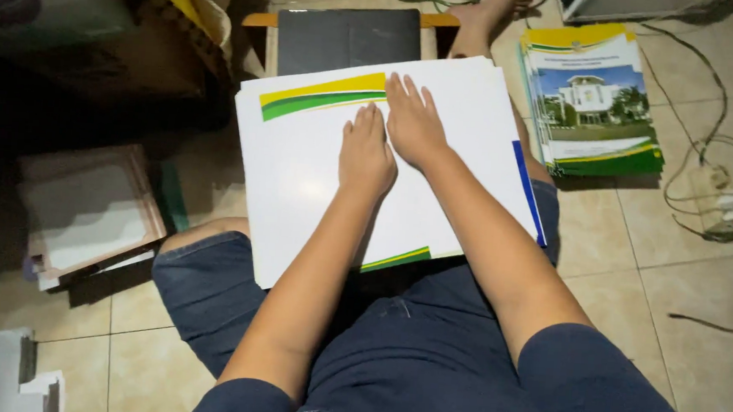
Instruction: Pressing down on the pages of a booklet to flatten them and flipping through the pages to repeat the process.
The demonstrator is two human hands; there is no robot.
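A large white sheet (300, 176) with a yellow and green band along its top lies across my lap on a small stack of similar sheets. My left hand (366, 151) lies flat on the middle of the sheet, fingers together. My right hand (414, 120) lies flat beside it, slightly higher, fingers pointing at the coloured band. The two hands touch side by side. Neither hand grips anything. A blue edge of a lower sheet (530, 195) shows at the right.
A stack of printed covers with a building photo (593, 101) lies on the tiled floor at right. A dark folder (347, 39) rests on a low wooden stand ahead. Cables and a power strip (723, 202) lie at far right. Framed boards (86, 214) lean at left.
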